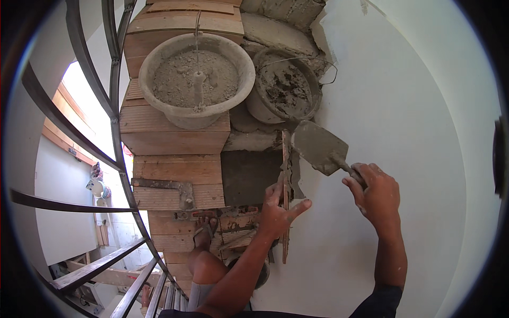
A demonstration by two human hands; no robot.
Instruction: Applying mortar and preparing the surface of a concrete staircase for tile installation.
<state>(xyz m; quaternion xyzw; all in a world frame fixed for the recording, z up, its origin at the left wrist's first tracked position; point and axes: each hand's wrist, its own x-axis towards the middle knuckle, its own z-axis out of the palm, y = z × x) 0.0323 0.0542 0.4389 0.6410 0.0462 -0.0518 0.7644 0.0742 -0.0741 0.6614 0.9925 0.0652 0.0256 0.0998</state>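
**A:** Start at the left and use the wooden strip [286,196] as your landmark. What's out there?

**B:** Well left of the strip, curved dark metal railing bars [114,114] sweep down the frame. Between them and the strip run wooden stair treads [175,175]. Up and left of the strip's top end a wide grey basin [196,79] sits on a tread, filled with dry, crumbly grey powder. Just above the strip's top is a smaller bucket [286,87], caked with wet dark mortar, its wire handle flopped to the side.

**A:** And the strip itself?

**B:** Thin, narrow, reddish-brown, standing nearly upright where the treads meet the white wall [413,132]. It's smeared with grey mortar along its upper part. The left hand [278,212] presses on it about midway: thumb splayed out to the right of it, the fingers laid against its left edge, not wrapped round.

**A:** What's right of the strip?

**B:** The trowel [318,147]. Its flat blade, dull grey and coated in mortar, sits just right of the strip's top end, tilted, its left corner close to the strip; I can't tell whether they touch. The right hand [374,193], further right again, is closed firmly around the trowel's handle, knuckles toward the wall.

**A:** Anything below?

**B:** Lower left of the strip, a bare knee and a sandalled foot [204,230] rest on the treads.
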